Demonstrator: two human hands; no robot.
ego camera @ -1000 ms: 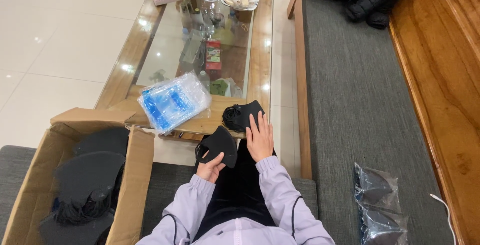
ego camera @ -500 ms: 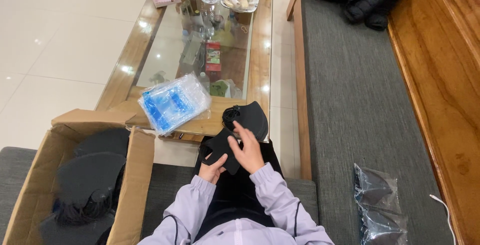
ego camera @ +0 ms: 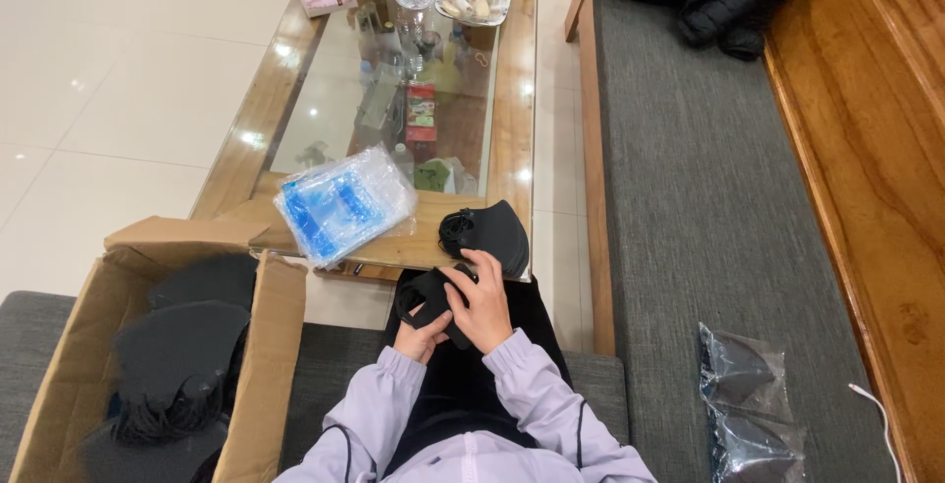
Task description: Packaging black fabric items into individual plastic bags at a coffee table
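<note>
Grip: left hand (ego camera: 421,333) and right hand (ego camera: 482,298) both close around one black face mask (ego camera: 425,291), lower centre of frame.
Just above: black mask pile (ego camera: 489,232) on glass coffee table (ego camera: 517,109).
Left: clear plastic bags (ego camera: 340,202); cardboard box (ego camera: 59,365).

Pale tiled floor (ego camera: 108,79), glass-topped wooden table (ego camera: 512,119), grey-cushioned bench (ego camera: 709,207).
</note>
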